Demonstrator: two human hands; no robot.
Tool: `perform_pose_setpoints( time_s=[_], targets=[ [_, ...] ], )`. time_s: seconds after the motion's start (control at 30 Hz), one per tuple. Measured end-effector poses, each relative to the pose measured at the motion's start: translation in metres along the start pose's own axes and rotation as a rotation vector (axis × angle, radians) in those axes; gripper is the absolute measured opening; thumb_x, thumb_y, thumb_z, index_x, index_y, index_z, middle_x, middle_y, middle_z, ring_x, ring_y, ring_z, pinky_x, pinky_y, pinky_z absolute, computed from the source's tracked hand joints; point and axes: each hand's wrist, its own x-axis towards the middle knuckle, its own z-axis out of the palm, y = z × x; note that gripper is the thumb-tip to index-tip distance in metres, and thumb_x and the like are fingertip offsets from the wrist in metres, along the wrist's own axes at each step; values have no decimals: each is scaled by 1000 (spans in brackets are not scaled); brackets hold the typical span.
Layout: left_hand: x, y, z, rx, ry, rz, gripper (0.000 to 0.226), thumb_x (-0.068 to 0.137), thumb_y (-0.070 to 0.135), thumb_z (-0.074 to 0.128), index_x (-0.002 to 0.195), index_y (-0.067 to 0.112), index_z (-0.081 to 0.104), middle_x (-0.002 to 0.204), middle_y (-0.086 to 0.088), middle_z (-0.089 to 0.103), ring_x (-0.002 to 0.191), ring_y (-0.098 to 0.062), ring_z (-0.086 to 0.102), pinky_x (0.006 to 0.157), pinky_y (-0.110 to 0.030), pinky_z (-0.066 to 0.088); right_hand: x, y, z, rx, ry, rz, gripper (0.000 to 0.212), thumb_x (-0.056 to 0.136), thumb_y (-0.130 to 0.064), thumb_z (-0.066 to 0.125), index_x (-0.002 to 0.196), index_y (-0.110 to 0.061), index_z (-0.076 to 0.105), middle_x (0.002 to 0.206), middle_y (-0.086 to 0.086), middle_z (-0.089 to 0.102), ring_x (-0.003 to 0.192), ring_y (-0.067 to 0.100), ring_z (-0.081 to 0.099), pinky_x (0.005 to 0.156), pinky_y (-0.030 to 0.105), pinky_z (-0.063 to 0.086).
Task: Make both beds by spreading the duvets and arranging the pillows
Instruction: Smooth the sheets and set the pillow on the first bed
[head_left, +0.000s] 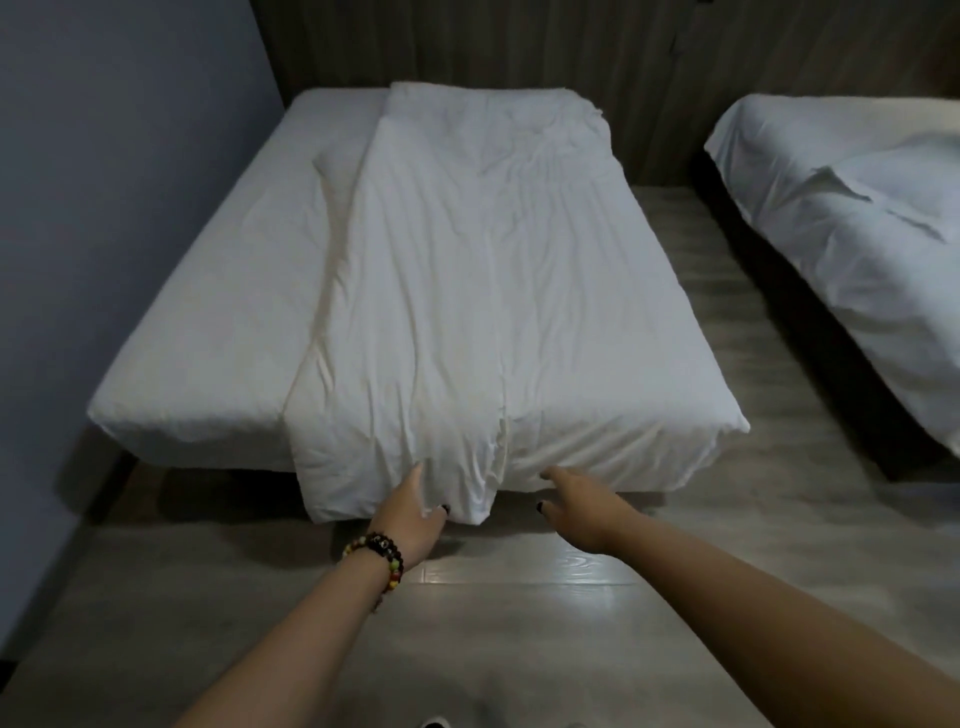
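Left hand (413, 512): my fingers pinch the duvet's (478, 312) hanging foot edge.
Right hand (574, 501): open, reaching beside it.
Duvet: white, wrinkled, folded lengthwise.

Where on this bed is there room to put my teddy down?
The bare strip of mattress between the blue wall and the folded duvet is free. The duvet covers the rest, and both hands, left hand and right hand, crowd its foot end.
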Motion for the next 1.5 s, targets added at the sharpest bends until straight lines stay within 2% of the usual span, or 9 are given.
perform_pose_setpoints(
  time_s=[0.17,0.3,0.47,0.67,0.97,1.17,1.33,1.5],
  targets=[
    [3,22,-29,98,-10,123,75,95,33,53,153,16,10,158,-3,22,143,-18,26,116,-28,23,-3,-18,-34,-98,103,-89,54,98,-33,47,147,-15,32,151,9,35,137,26,35,110,37,31],
    [8,42,-43,242,-3,232,76,96,37,49,154,16,4,160,-2,8,147,-15,10,120,-30,14,-1,-24,-56,-131,141,-156,57,99,-37,45,149,-14,29,154,7,30,141,25,30,114,39,29],
    [21,79,-48,314,-10,218,78,96,47,43,153,18,-1,161,-1,-2,148,-13,-2,120,-33,9,7,-2,-86,-138,150,-186,63,100,-42,41,152,-15,20,159,6,19,146,23,17,118,39,21],
    [41,165,-31,269,41,176,79,98,47,40,153,13,-6,161,-3,-4,148,-15,-2,120,-31,7,18,66,-148,-33,177,-219,65,99,-47,41,152,-17,20,160,3,17,147,20,14,119,38,19],
    [78,291,23,182,24,188,78,98,47,40,153,14,-5,161,-1,-2,148,-14,3,120,-32,11,27,172,-245,-11,176,-197,64,100,-45,39,152,-14,20,160,5,17,148,18,13,119,34,17],
    [144,333,44,167,0,174,76,98,45,40,153,14,-3,161,0,-1,148,-14,5,120,-32,12,82,204,-295,1,160,-185,63,100,-44,39,152,-14,21,160,5,16,147,19,14,119,34,18],
    [214,359,44,168,-1,155,76,99,45,39,153,13,-4,161,-2,-4,148,-15,-7,120,-34,7,138,221,-337,-29,122,-138,64,100,-44,39,152,-13,18,160,5,12,148,21,13,118,35,19],
    [268,404,27,209,46,169,77,99,45,39,153,13,-5,161,-3,-5,148,-15,-8,120,-35,6,190,248,-393,-96,153,-125,66,99,-44,41,153,-15,16,161,6,9,148,22,8,118,39,20]
  ],
)
